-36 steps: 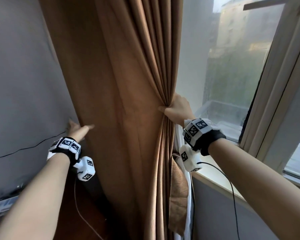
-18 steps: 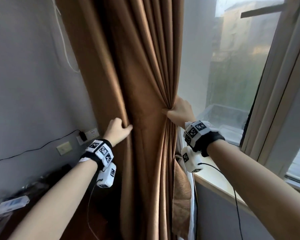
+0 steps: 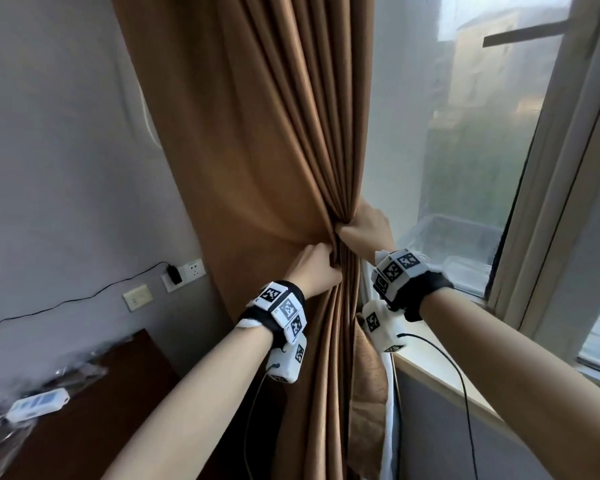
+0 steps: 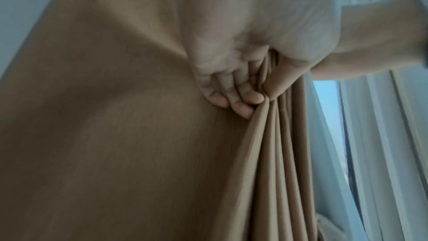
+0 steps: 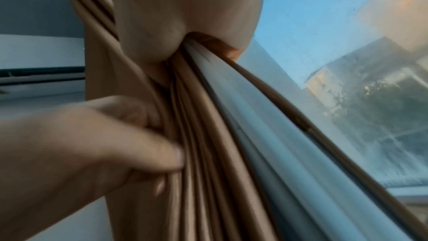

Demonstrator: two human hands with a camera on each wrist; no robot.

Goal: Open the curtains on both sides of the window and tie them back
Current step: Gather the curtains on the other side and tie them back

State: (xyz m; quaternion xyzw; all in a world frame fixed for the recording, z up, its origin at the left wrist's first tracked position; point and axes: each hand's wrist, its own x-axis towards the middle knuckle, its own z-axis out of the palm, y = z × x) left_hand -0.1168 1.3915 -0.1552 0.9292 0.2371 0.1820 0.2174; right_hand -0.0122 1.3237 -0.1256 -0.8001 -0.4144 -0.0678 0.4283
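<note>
Your left fingers (image 4: 234, 98) are curled tight together, their tips pressed into the brown curtain (image 3: 257, 161) with a bunch of pleats caught against your thumb (image 4: 287, 78). Your left hand (image 3: 317, 268) therefore grips the gathered cloth from the wall side of the curtain. Just above it on the window side, your right hand (image 3: 364, 226) is wrapped round the same bundle; in the right wrist view the pleats run out from under the palm, along with a pale layer of cloth, and the right fingers themselves are hidden behind the fabric, so you can only tell that the hand is closed round the bundle. The two hands touch or nearly touch at the pinch point.

From that pinch the curtain fans wide upward and hangs in narrow folds below. It sits at the left edge of the window (image 3: 465, 140), leaving the glass to the right of the curtain uncovered. A short textured brown cloth piece (image 3: 368, 382) hangs beside the lower folds, on the window side, next to a strip of white fabric (image 3: 390, 420).

Left of the curtain, on the grey wall (image 3: 56, 168), are a socket (image 3: 187, 273) with a black plug (image 3: 174, 273) in it and a switch plate (image 3: 138, 297). Below them a dark wooden table (image 3: 94, 410) carries a white remote-like device (image 3: 37, 405) and clear plastic wrapping (image 3: 73, 372).
</note>
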